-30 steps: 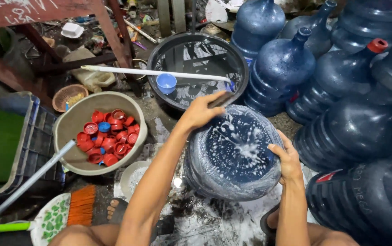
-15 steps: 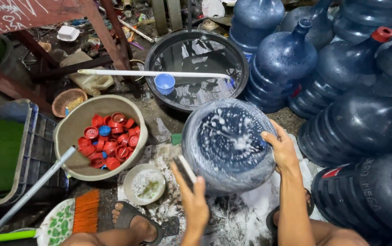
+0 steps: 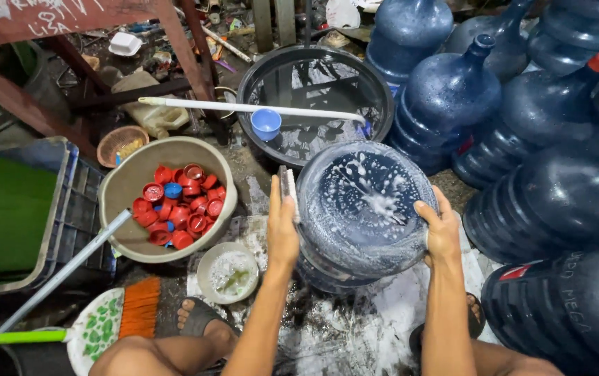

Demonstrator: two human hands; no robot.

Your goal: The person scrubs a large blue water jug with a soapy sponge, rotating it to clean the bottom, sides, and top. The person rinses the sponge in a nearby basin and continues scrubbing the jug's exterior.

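A large blue water jug (image 3: 366,209) lies on its side in front of me, its round base covered in white soap foam. My left hand (image 3: 282,226) presses a flat scrubbing pad (image 3: 288,186) against the jug's left side. My right hand (image 3: 440,230) rests flat on the jug's right rim, fingers spread, holding nothing else. The ground under the jug is wet and soapy.
A beige basin (image 3: 122,202) of red and blue caps sits left. A small white bowl (image 3: 228,273) of soapy water is beside my foot. Behind stands a black tub of water (image 3: 313,90) with a blue scoop (image 3: 266,123). Several blue jugs (image 3: 550,174) crowd the right. A broom (image 3: 104,320) lies lower left.
My left hand left the jug's top, dropped down near the small bowl, and now is back up against the jug's left side with the pad. The right hand stayed on the rim.
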